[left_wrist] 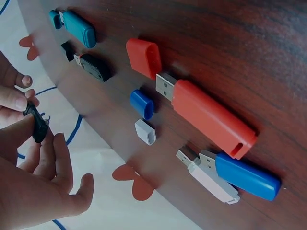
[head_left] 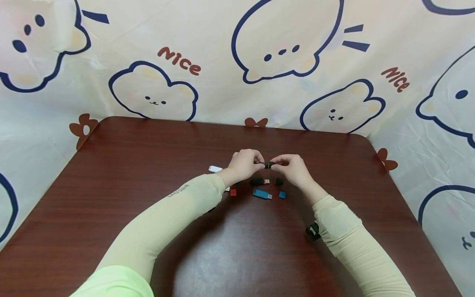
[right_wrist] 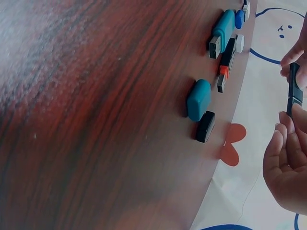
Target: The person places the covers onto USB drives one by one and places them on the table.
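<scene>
A black USB stick (right_wrist: 295, 86) is held up between both hands over the far part of the table. My left hand (head_left: 245, 165) pinches one end of it with thumb and fingers, and my right hand (head_left: 295, 170) pinches the other end. In the right wrist view a seam crosses the stick near the right fingers. Just in front of the hands lie a black USB stick with a red collar (head_left: 258, 181) and its loose black cap (head_left: 280, 181). Nearer still are a teal USB stick (head_left: 262, 194) and its cap (head_left: 282, 194).
In the left wrist view, a red USB stick (left_wrist: 211, 115) touches or nearly meets its cap (left_wrist: 144, 57). A white stick (left_wrist: 211, 179) lies against a blue one (left_wrist: 247, 176), with a blue cap (left_wrist: 142, 104) and white cap (left_wrist: 145, 132) nearby. A printed curtain (head_left: 222, 99) borders the table.
</scene>
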### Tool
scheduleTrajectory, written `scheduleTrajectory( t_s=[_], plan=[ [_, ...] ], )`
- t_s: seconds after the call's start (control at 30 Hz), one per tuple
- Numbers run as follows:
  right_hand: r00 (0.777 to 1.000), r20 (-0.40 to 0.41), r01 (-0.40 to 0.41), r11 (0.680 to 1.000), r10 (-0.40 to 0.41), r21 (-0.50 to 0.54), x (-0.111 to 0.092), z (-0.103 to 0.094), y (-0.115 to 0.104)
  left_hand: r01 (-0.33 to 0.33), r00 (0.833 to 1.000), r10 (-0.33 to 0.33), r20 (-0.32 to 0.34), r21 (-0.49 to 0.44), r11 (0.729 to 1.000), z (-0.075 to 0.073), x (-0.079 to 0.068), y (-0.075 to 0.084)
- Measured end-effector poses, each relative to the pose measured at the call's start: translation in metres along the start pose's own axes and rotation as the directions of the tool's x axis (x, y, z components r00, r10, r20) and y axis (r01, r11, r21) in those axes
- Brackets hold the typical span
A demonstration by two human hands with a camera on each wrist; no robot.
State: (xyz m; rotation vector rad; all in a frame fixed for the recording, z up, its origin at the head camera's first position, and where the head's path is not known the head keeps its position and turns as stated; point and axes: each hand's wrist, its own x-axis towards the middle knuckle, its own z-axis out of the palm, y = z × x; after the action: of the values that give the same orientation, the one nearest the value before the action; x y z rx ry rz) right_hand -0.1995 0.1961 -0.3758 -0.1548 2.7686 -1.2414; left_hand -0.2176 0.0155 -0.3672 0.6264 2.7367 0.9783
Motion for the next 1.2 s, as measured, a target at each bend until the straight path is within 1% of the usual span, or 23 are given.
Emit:
scheduleTrajectory(
  t_s=[0.23, 0.47, 0.7, 0.9, 1.07, 1.2],
  plan=[
    [1.000, -0.006, 0.005, 1.000, -0.005, -0.011, 0.0009, 0.0011, 0.0026, -0.001, 1.000, 0.001, 0.002, -0.015, 1.000, 0.0021, 0.0008, -0.0004],
    [1.000, -0.006, 0.028, 0.999, -0.029, -0.020, 0.0008, 0.0001, 0.0012, -0.002, 1.000, 0.002, 0.002, -0.037, 0.999, 0.0024, 0.0023, -0.0008],
    [1.000, -0.003, 0.025, 0.999, -0.025, -0.027, -0.0001, 0.0016, 0.0005, 0.010, 1.000, -0.009, 0.009, -0.058, 0.998, 0.0034, 0.0021, -0.0021],
    [1.000, -0.003, 0.019, 1.000, -0.019, -0.013, -0.0015, 0.0012, -0.0013, 0.014, 1.000, -0.013, 0.007, -0.076, 0.997, 0.0033, 0.0014, -0.0027],
    [1.000, 0.005, 0.001, 1.000, -0.001, 0.017, -0.0005, 0.0013, -0.0008, -0.006, 1.000, 0.006, -0.009, -0.042, 0.999, 0.0038, 0.0000, -0.0027],
    [0.999, 0.027, -0.045, 0.994, 0.042, 0.096, 0.0011, 0.0008, 0.0001, -0.046, 0.999, 0.047, -0.021, 0.011, 0.999, 0.0032, -0.0025, -0.0012]
  ],
)
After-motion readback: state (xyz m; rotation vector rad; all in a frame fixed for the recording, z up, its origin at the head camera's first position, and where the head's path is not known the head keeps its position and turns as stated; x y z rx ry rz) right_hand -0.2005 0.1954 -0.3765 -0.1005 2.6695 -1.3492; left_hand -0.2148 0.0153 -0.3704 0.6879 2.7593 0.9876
